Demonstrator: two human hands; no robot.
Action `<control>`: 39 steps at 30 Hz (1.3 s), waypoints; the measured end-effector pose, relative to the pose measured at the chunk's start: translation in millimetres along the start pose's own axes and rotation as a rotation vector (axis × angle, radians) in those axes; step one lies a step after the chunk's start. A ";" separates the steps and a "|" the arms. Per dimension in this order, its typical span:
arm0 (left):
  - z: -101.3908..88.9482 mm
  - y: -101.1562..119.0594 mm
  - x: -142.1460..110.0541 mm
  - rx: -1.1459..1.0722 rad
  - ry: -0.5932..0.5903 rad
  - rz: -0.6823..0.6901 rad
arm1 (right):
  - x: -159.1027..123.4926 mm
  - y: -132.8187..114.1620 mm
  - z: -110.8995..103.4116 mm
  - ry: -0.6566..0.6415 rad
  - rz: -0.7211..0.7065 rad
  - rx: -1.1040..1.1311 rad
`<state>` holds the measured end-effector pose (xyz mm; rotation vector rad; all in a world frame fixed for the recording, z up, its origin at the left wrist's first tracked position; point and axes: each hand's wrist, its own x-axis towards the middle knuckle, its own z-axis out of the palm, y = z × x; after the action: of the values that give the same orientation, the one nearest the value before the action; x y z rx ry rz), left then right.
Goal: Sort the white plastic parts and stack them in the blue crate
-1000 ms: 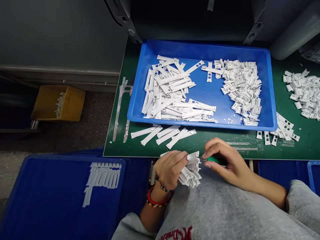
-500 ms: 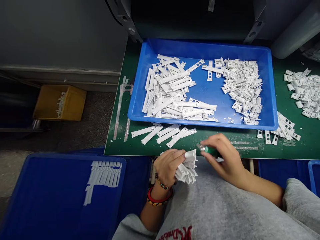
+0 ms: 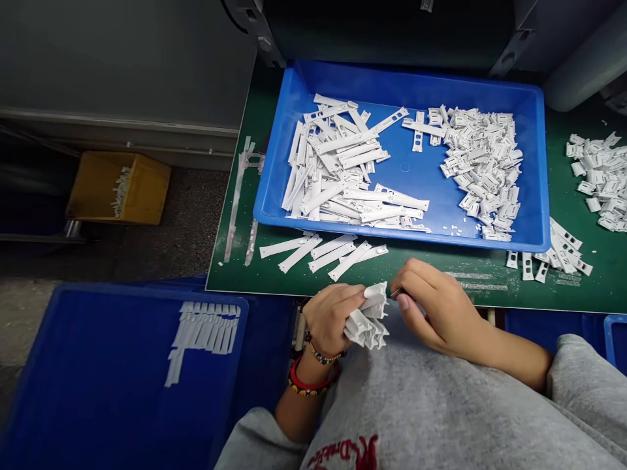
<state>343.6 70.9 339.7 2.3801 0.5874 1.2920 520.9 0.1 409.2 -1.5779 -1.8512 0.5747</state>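
My left hand (image 3: 330, 316) is wrapped round a bundle of white plastic strips (image 3: 368, 326), whose ribbed ends stick out towards the right. Close to those ends, my right hand (image 3: 438, 310) is closed in a pinch on a small green-handled tool. Only a bit of its metal tip (image 3: 397, 293) shows between thumb and fingers; the handle is hidden in the palm. I cannot tell whether the tip touches the strips. Just beyond the hands, several loose white strips (image 3: 330, 253) lie on the green tabletop (image 3: 240, 277).
A blue tray (image 3: 536, 170) holds long white strips on its left and small white clips on its right. More clips (image 3: 600, 179) and short pieces (image 3: 565, 248) lie on the right. At lower left, a blue bin (image 3: 98, 385) has strips in rows; a yellow bin (image 3: 147, 189) sits behind it.
My right hand drew back from the bundle, turning the green tool, and its fingers have now closed over the handle. My left hand keeps its hold. The whole view has shifted slightly.
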 end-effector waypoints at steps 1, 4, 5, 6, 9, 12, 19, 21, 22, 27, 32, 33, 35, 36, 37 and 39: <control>0.1 0.7 0.9 0.004 0.004 -0.004 | 0.6 0.0 0.5 -0.012 -0.003 -0.032; 1.1 1.9 2.0 0.008 0.013 0.000 | 1.1 -0.1 1.9 -0.028 -0.008 -0.099; 1.3 2.0 2.1 0.008 0.014 0.006 | 1.0 -0.2 2.4 -0.031 -0.011 -0.108; 1.5 2.0 2.1 0.008 0.017 0.010 | 0.9 -0.4 2.8 -0.032 -0.013 -0.113; 1.3 1.4 1.9 0.011 0.001 0.015 | 0.9 -0.7 3.3 -0.036 -0.012 -0.119; 0.6 0.4 1.8 0.036 -0.029 0.023 | 1.4 -0.5 3.0 -0.051 0.006 -0.107; 3.1 0.3 0.6 0.064 0.011 0.029 | 1.9 0.5 -0.6 -0.159 0.070 0.049; 4.2 0.4 -0.5 0.037 0.026 0.008 | 0.6 1.2 -3.1 -0.144 0.074 0.128; 4.7 0.2 -1.1 0.026 0.033 0.000 | -0.3 1.9 -4.3 -0.126 0.079 0.154; 6.4 -2.4 -5.0 0.005 0.028 0.014 | -6.4 7.8 -3.2 -0.051 0.093 0.036; 4.7 -4.4 -7.7 0.011 0.000 0.019 | -10.2 6.2 3.3 -0.012 0.024 -0.077; 4.4 -4.5 -7.8 0.013 -0.007 0.020 | -10.6 5.2 4.2 0.001 0.022 -0.100; 4.6 -4.7 -7.7 0.013 -0.017 0.020 | -11.3 5.3 6.8 0.022 0.015 -0.144; 5.1 -4.7 -8.0 0.010 -0.019 0.019 | -11.8 7.5 9.0 0.024 0.011 -0.166; 5.8 -4.6 -8.5 -0.003 -0.016 0.021 | -12.3 11.5 12.0 0.014 0.015 -0.193; 7.1 -3.5 -10.6 -0.065 0.018 0.008 | -13.7 25.4 19.9 -0.033 0.071 -0.252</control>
<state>343.9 67.5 327.0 2.3223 0.5332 1.3174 525.9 -7.2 375.3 -1.8126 -1.9603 0.4122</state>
